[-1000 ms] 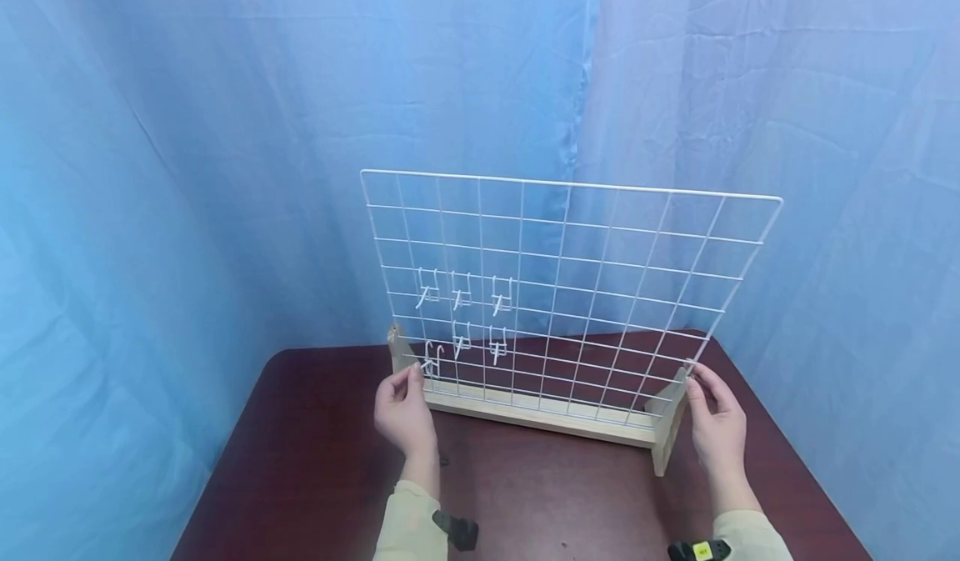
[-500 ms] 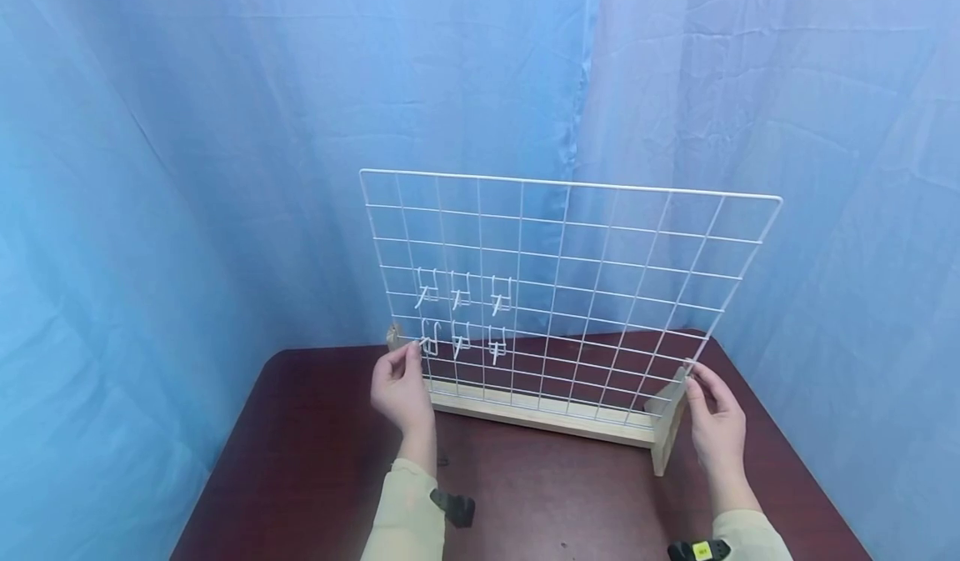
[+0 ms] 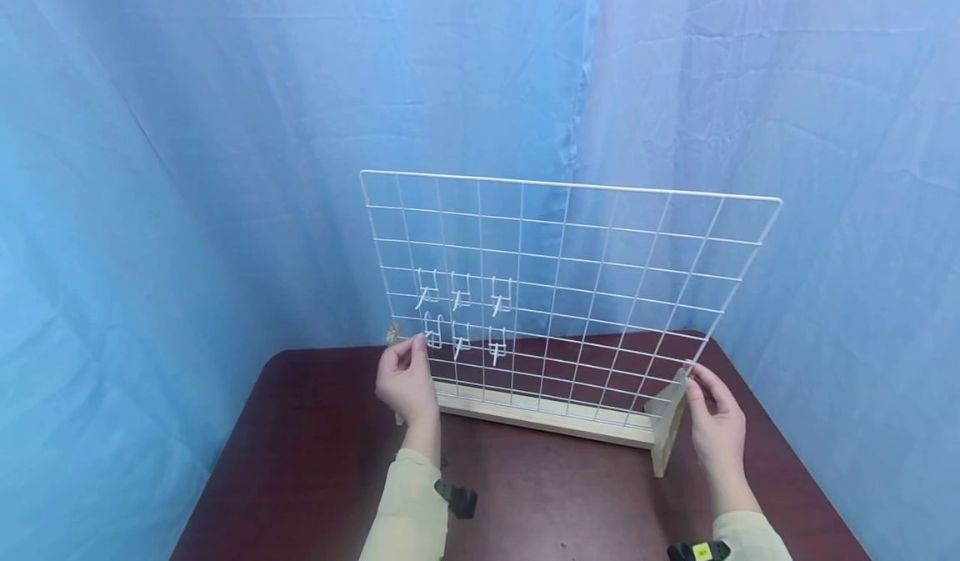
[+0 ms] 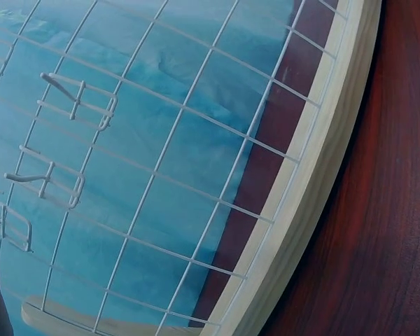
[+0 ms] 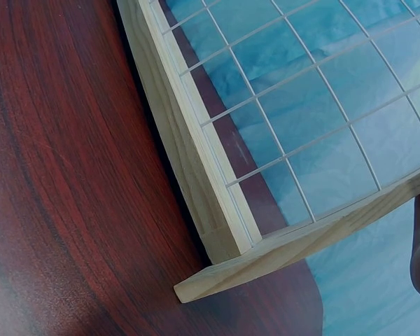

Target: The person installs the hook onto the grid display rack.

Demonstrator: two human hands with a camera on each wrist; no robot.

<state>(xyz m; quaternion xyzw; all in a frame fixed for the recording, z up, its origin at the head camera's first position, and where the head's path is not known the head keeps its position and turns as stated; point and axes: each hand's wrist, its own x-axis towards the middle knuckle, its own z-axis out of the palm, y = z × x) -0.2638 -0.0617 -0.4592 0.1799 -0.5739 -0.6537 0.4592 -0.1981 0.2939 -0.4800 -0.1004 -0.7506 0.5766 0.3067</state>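
A white wire grid panel [image 3: 570,252] stands upright in a pale wooden base [image 3: 540,415]. My left hand [image 3: 408,382] pinches the prong of a white wire hook [image 3: 433,332] at the grid's lower left. Only a bit of that hand shows in the left wrist view, beside the hook [image 4: 14,227]. Several other white hooks [image 3: 501,298] hang in two rows just to the right and above. My right hand [image 3: 716,428] grips the grid's right edge by the top of the wooden side piece [image 3: 667,428], thumb and fingers on either side.
The stand rests on a dark red-brown wooden table [image 3: 540,503] with rounded back corners. Blue curtains [image 3: 262,127] hang close behind the table and along both sides. A black strap [image 3: 456,498] is on the left wrist.
My left hand has risen with the pinched hook, from below the lower row of hooks to about level with it. The right hand stays in place on the grid's edge.
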